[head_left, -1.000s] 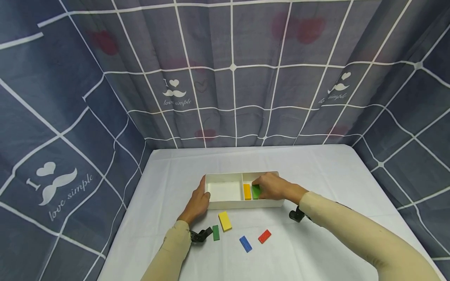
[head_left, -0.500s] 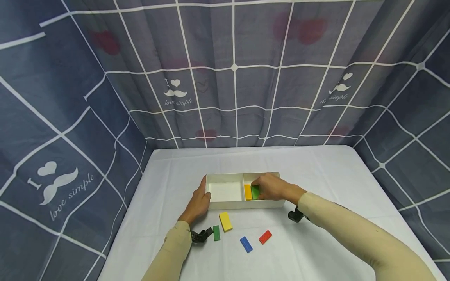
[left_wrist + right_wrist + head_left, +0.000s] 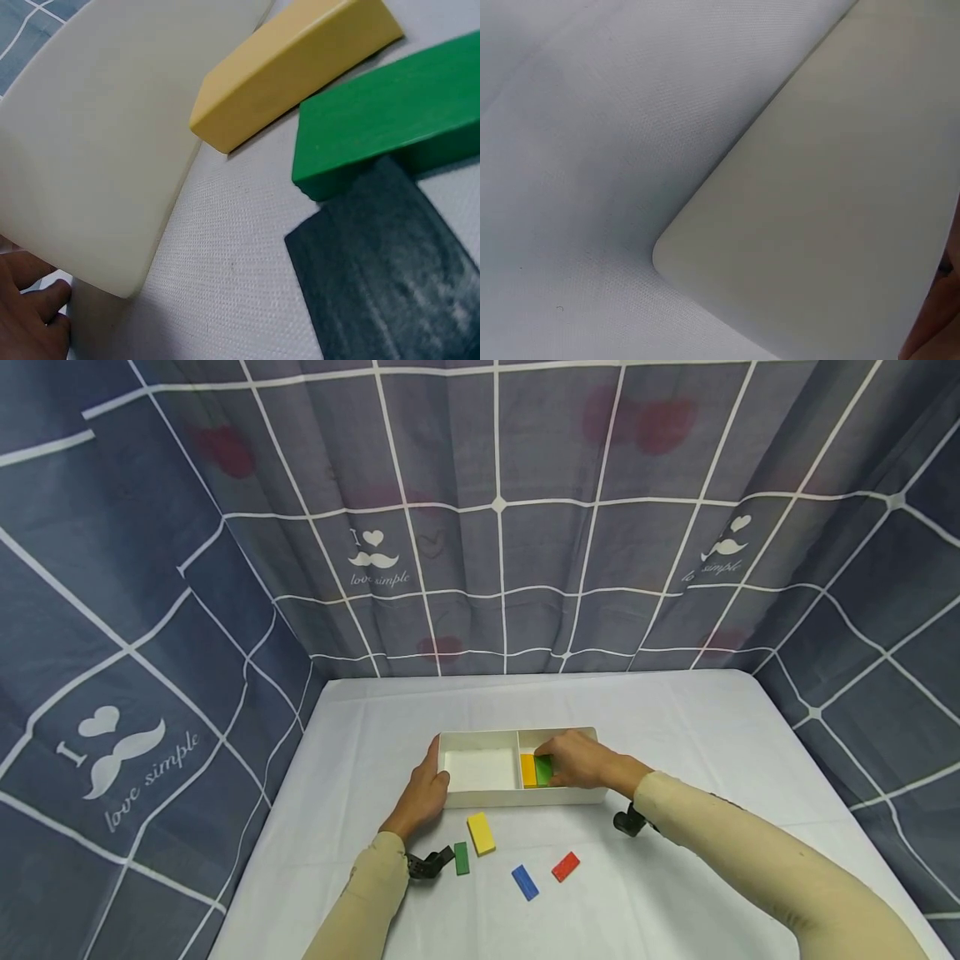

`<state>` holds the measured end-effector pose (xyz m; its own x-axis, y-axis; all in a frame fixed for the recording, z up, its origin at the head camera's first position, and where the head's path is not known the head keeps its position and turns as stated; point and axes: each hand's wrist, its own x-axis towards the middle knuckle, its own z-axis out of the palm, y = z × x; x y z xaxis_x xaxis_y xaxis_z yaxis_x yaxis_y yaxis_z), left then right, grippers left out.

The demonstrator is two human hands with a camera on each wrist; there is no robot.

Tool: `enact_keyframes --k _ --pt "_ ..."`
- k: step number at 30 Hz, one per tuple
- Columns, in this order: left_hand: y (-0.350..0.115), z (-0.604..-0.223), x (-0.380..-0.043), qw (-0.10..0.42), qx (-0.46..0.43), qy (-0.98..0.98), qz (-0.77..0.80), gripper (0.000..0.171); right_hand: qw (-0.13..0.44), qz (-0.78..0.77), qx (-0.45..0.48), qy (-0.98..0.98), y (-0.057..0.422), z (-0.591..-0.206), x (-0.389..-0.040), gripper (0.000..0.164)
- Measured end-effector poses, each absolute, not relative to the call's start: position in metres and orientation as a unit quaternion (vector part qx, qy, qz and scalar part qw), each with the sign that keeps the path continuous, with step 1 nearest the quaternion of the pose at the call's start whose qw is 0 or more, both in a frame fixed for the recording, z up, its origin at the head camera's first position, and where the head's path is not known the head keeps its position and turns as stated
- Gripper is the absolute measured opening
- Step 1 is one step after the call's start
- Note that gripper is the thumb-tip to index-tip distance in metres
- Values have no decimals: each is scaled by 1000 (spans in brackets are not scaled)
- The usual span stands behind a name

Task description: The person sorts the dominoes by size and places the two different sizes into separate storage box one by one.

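A white two-compartment box [image 3: 495, 797] lies on the table. My left hand [image 3: 420, 793] grips its left end, with the thumb at the rim; in the left wrist view some fingers [image 3: 37, 300] show beside the box wall [image 3: 97, 150]. Inside the right compartment, an orange-yellow block [image 3: 528, 770] stands against the divider. Right beside it is a green block [image 3: 543, 770], which my right hand [image 3: 585, 758] holds from its right side, covering part of it. My right fingertips are largely hidden. Only the box's outer wall [image 3: 802, 195] and a sliver of hand appear in the right wrist view.
In front of the box lie a yellow block [image 3: 481, 832], a smaller green block [image 3: 461, 857], a blue block [image 3: 525, 882] and a red block [image 3: 566, 867]. The left wrist's black camera mount [image 3: 431, 864] is close to that small green block. Grid-patterned curtains [image 3: 540, 543] surround the white table [image 3: 675, 718].
My right hand has shifted slightly left, sliding the green block up to the orange-yellow one and closing the gap between them. My left hand has stayed on the box end.
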<state>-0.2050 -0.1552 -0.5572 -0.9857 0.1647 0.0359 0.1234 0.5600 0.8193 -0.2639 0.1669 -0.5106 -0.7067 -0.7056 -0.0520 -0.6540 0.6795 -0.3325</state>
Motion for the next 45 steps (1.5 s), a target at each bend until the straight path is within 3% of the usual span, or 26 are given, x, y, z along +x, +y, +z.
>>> enact_keyframes --k 21,45 --pt "-156 -560 -205 18 83 880 468 75 99 -149 -342 922 169 -499 -264 60" --pt "-156 -559 -205 22 85 884 459 75 87 -158 -357 917 175 -464 -254 55"
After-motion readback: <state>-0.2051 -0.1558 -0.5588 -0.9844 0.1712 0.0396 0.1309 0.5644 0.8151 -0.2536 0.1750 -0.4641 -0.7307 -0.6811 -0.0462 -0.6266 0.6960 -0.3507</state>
